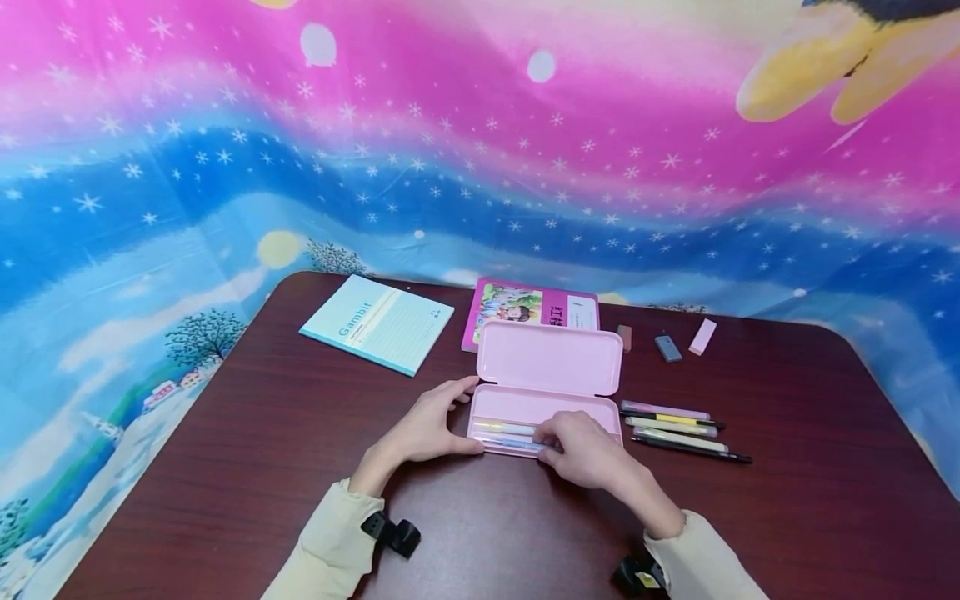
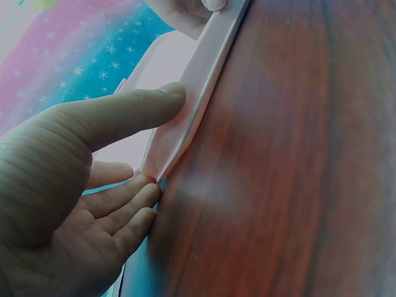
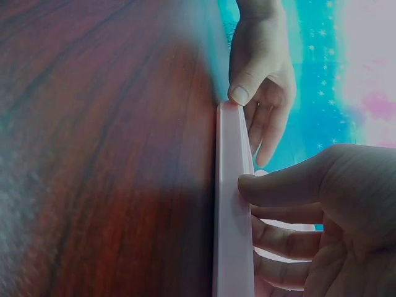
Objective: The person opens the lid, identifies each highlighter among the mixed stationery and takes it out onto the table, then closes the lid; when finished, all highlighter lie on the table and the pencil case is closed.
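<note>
A pink pencil case [image 1: 549, 362] lies opened out on the table, its lid tipped back. Several light-coloured pens [image 1: 502, 433] lie along its lower tray. My left hand [image 1: 427, 429] holds the case's left end, thumb on the front wall and fingertips at the far left corner. In the left wrist view the left thumb [image 2: 133, 111] presses the pink wall. My right hand [image 1: 588, 450] is bent over the tray's front edge, covering the pens' right ends. Its thumb [image 3: 278, 185] touches the front wall outside, while the curled fingers reach in behind that wall, their tips hidden.
Several more pens and markers [image 1: 678, 425] lie right of the case. Behind it are a pink book [image 1: 536, 304] and a brown eraser [image 1: 625, 337]. Farther right lie a grey eraser [image 1: 667, 348] and a pale pink eraser [image 1: 702, 337]. A light-blue notebook [image 1: 378, 325] lies at back left.
</note>
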{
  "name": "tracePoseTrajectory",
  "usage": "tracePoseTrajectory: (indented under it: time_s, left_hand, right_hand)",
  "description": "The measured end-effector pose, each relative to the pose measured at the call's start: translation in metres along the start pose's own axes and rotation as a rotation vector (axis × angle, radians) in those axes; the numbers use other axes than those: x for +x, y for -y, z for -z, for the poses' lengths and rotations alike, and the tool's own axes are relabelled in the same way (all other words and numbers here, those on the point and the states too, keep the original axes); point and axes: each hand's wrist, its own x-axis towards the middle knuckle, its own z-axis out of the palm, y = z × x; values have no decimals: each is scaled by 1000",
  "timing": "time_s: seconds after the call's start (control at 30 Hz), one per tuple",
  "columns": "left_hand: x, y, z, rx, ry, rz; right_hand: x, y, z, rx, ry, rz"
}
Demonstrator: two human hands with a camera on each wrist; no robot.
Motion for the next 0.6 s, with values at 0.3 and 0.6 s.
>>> tracePoseTrajectory:
  time_s: [0.3, 0.6]
  left_hand:
    - [0, -1, 1, -4, -2, -11]
    - [-1, -1, 1, -3, 2, -12]
  right_hand:
    - [-1, 2, 1, 19, -15, -26]
    - [-3, 1, 6, 65, 5, -38]
